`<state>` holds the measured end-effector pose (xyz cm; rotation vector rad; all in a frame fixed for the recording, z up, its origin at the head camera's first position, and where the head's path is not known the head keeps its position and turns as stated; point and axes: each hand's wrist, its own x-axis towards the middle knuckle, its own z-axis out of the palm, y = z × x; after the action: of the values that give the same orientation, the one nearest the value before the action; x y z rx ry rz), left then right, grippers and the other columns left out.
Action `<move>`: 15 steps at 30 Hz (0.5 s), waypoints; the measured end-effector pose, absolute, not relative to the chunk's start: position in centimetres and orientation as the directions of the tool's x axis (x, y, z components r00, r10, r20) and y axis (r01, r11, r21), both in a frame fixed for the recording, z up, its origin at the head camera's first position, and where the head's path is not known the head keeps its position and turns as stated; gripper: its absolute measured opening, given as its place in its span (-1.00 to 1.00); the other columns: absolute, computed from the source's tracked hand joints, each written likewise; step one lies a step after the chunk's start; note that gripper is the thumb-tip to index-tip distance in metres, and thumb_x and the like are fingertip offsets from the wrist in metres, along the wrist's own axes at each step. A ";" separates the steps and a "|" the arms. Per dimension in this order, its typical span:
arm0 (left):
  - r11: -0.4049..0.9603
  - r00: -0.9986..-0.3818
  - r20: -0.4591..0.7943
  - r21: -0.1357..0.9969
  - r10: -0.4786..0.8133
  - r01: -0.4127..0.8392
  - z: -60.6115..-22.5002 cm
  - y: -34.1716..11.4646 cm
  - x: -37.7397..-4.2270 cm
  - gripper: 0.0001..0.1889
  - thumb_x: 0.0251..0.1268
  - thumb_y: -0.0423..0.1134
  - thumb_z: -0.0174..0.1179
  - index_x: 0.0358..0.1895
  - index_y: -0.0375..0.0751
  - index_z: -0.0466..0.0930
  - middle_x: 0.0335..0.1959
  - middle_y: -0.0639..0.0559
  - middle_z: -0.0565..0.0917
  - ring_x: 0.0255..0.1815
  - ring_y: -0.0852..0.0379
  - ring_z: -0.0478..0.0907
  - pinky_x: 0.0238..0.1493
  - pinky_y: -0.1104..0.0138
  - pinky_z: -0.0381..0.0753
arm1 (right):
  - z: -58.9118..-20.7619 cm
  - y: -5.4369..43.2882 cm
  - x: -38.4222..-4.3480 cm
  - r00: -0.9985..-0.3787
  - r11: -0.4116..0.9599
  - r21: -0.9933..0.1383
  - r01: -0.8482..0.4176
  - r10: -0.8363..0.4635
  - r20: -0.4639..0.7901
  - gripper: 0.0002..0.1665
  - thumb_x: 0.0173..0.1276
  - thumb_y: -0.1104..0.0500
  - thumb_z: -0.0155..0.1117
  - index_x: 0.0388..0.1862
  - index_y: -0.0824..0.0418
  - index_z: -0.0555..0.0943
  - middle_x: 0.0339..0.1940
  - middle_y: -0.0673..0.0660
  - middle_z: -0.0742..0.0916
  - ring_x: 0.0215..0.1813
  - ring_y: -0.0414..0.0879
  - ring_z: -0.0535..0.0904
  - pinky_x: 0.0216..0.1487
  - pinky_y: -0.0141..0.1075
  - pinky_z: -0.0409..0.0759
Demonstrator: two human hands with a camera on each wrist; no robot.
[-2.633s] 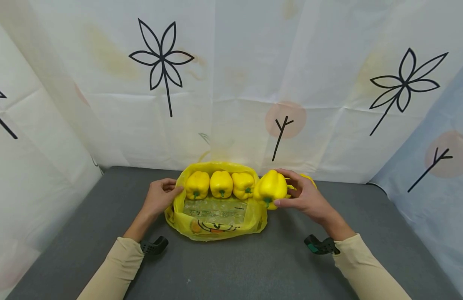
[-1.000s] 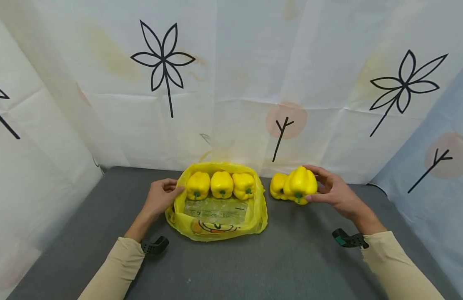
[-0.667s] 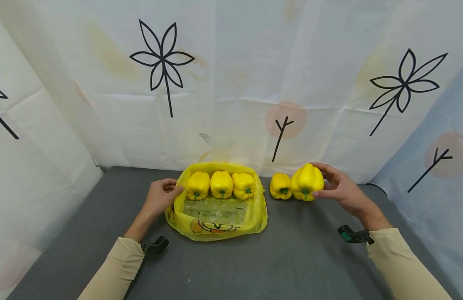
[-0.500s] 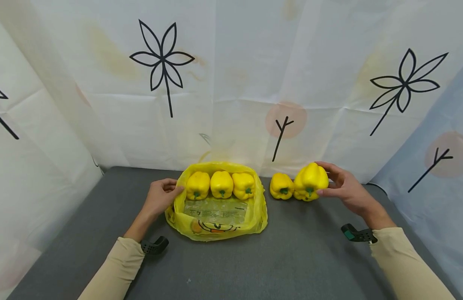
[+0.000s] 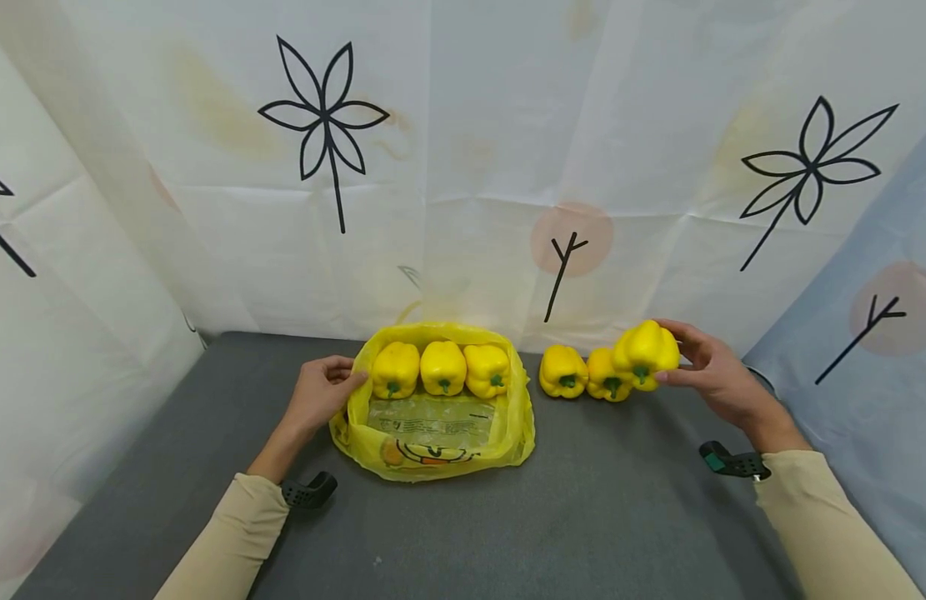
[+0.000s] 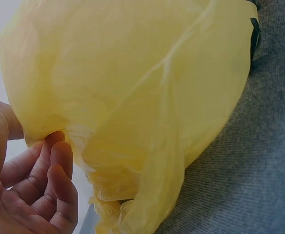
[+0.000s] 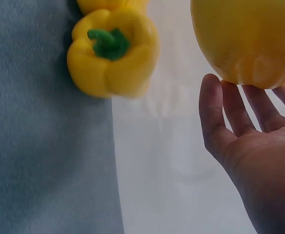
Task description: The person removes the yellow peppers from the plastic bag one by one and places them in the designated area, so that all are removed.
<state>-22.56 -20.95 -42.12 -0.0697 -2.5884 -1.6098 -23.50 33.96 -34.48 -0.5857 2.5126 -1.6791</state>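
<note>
My left hand (image 5: 323, 393) pinches the left rim of an opened yellow plastic bag (image 5: 518, 429). In the left wrist view, the thumb and fingers hold the bag's edge. Three yellow bell peppers (image 5: 443, 368) sit in a row along the back of the bag. To its right, my right hand (image 5: 713, 371) grips another yellow bell pepper (image 5: 646, 354), raised off the table with its green stem toward me. Two more peppers lie beside each other on the table: a left one (image 5: 563, 372) and a right one (image 5: 608, 375), which the held pepper partly overlaps in the head view.
A dark grey table (image 5: 463, 533) carries everything. Right behind its far edge hangs a pale fabric backdrop (image 5: 463, 167) with line-drawn plants, and more fabric closes off both sides. Each wrist wears a dark strap.
From the bag's right edge, my right hand has carried its pepper rightward, past the two table peppers, which now both show. The left hand keeps its place on the bag.
</note>
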 end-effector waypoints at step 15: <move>0.450 -0.995 0.098 0.889 -0.007 0.085 -42.1 -21.0 -22.5 -0.61 0.50 -0.21 0.22 0.17 -0.47 0.58 -0.08 -0.23 0.68 -0.05 -0.12 0.65 -0.13 0.29 0.66 | -34.9 36.8 -24.0 -0.940 0.403 -0.875 -0.268 -0.309 0.146 -0.15 0.41 0.41 0.31 0.60 0.28 0.19 0.31 -0.20 0.42 0.23 -0.28 0.37 0.05 -0.55 0.50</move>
<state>-22.55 -20.98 -42.08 -0.0703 -2.5994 -1.6024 -24.03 36.77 -34.94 -0.5347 2.5983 -1.6093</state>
